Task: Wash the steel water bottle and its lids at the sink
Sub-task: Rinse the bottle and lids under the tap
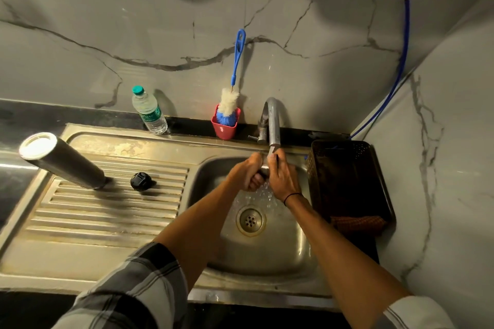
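Standing mouth-down on the ribbed drainboard, far left of the tap [271,120], is the steel water bottle [62,160]; a black lid [141,181] lies just beside it, nearer the tap. Under the tap's spout, over the sink [280,254], both hands meet in running water: the left hand [248,173] curls around a small steel lid [265,168], and the right hand [283,180] covers it with bent fingers. Most of this lid is hidden, so its shape is hard to tell. Right of the tap sits a dark basket [347,181].
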